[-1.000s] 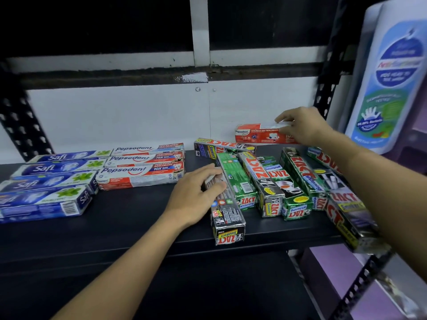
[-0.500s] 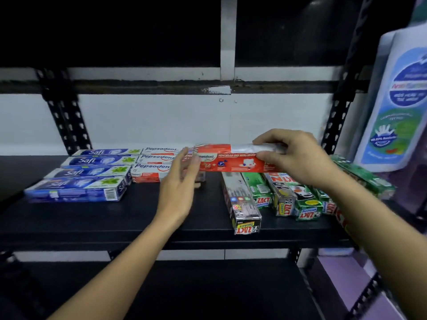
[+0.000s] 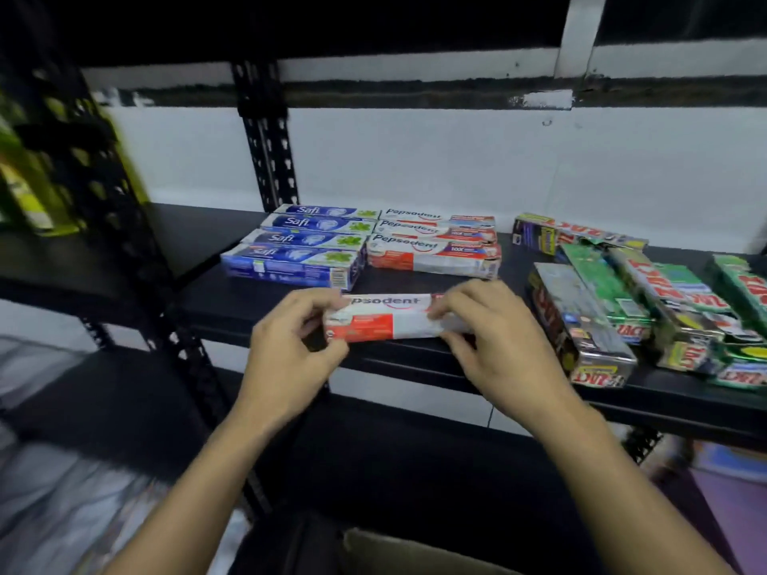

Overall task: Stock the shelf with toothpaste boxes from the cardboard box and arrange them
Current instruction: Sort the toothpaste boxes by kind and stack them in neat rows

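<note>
Bottles (image 3: 25,188): greenish-yellow shapes at the far left, behind a black upright; too blurred to be sure they are bottles.
Safi boxes (image 3: 299,246): four blue cartons lying flat, side by side, long sides running across, at the back left of the shelf (image 3: 512,263).
Left hand (image 3: 290,350): thumb and fingers (image 3: 315,298) are curled in a pinch on the left end of the Pepsodent carton.
Pepsodent carton (image 3: 390,321): red and white, held level between both hands at the shelf's front edge, just in front of the Pepsodent row, brand face up. Whether its underside rests on the shelf cannot be told.
Handling: likely light, with a thin card shell that is stiff along its edges and corners but dents on the broad faces. The print looks glossy, so probably a little slick. Holding it at the two ends, as here, keeps it square; squeezing mid-span risks a crease.
Cardboard box (image 3: 394,549): only a brown flap shows at the bottom edge, below the shelf.
Pepsodent row (image 3: 431,242): three matching cartons flat and parallel, touching the Safi boxes on their left.
Right hand (image 3: 494,338): thumb below and fingers above are clamped on the carton's right end.
Zact boxes (image 3: 622,300): green and dark cartons on the right, lying front to back, some askew, one across the back; they look unsorted.
Next move, as a judgement: slide the carton back until it is flush against the row.
</note>
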A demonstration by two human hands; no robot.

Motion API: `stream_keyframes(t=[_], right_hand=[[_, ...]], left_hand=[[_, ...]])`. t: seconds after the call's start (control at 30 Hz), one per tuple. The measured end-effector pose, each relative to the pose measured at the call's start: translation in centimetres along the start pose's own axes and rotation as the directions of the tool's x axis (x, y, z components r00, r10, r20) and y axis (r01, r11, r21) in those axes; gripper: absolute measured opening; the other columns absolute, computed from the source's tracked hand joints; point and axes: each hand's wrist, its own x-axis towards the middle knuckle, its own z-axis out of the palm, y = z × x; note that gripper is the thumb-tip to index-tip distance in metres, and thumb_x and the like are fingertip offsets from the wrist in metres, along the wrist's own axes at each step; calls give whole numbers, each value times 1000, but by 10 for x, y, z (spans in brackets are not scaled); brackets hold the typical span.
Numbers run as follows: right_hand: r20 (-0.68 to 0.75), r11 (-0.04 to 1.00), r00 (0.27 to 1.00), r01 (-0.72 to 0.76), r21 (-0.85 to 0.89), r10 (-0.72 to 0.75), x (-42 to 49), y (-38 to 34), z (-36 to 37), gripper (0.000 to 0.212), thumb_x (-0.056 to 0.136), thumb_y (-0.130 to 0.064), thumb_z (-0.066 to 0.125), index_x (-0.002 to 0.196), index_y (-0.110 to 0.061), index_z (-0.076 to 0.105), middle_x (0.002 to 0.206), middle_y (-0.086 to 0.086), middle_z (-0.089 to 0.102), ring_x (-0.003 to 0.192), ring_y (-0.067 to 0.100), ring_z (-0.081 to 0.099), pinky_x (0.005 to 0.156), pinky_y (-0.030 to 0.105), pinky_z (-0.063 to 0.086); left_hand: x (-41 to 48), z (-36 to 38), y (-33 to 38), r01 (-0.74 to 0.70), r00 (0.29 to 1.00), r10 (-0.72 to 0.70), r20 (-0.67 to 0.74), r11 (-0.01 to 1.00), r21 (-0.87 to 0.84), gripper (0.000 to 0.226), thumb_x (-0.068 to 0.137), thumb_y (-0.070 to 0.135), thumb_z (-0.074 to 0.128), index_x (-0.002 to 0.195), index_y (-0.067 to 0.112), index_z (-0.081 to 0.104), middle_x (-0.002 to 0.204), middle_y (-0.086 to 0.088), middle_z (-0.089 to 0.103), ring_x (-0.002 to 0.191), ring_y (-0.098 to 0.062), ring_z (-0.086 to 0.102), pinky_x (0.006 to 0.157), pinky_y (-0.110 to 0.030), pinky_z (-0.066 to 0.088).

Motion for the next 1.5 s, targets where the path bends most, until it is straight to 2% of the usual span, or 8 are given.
stream_keyframes(t=[0.1,0.37,0.57,0.7,1.0,1.17,1.33,1.5], right_hand=[[-58,993,995,-78,90,83,-7,1,8,20,83,-20,72,102,-24,67,113,-8,55,108,16,48,92,29,40],[38,913,944,-326,247,327,-1,14,-1,37,78,-22,77,114,-26,65,121,-13,48,103,-5,45,84,-7,25],[-28,899,924,-363,245,380,-6,15,2,31,78,-21,75,108,-23,68,122,-11,52,109,1,49,86,-2,27],[-70,899,912,-384,210,405,-6,12,4,33,78,-22,75,109,-23,67,131,-6,46,117,6,45,93,16,32],[-156,900,888,-418,124,433,-2,21,22,35,86,-16,69,121,-23,69,142,14,48,135,35,41,111,48,36],[-94,877,873,-479,28,479,11,26,28,37,91,-20,65,128,-24,63,140,14,51,140,35,31,121,45,17],[-65,880,878,-474,5,473,23,29,28,33,88,-15,67,120,-21,64,130,13,56,128,36,41,110,47,34],[-25,879,879,-477,11,477,46,36,27,30,83,-13,68,112,-19,68,118,8,63,114,32,53,103,38,38]], left_hand=[[-6,0,-12,-118,993,116,20,986,116,42,78,-6,71,113,17,67,126,8,61,120,-14,59,99,-38,52],[-9,7,-11,-3,998,3,-59,1000,6,40,84,17,77,122,23,64,134,15,58,121,-1,58,104,-29,48],[-6,16,-11,-49,984,79,-159,983,179,39,86,24,77,123,18,65,123,8,61,112,-7,61,96,-25,51],[0,26,-8,-36,969,113,-220,945,326,38,85,27,77,121,19,69,105,7,58,93,-6,60,86,-28,54],[46,37,-11,-188,977,212,17,820,540,35,86,35,72,118,20,71,111,4,68,100,-14,63,89,-40,53],[92,18,-26,-275,961,227,157,737,617,59,80,64,60,127,28,62,129,7,61,123,-18,48,103,-42,34],[105,17,-40,-116,990,142,-16,865,488,64,80,66,50,133,30,55,136,11,54,132,-12,39,113,-41,26],[105,19,-43,-125,992,112,57,827,548,70,73,65,44,134,32,53,137,13,53,135,-11,37,112,-36,17]])
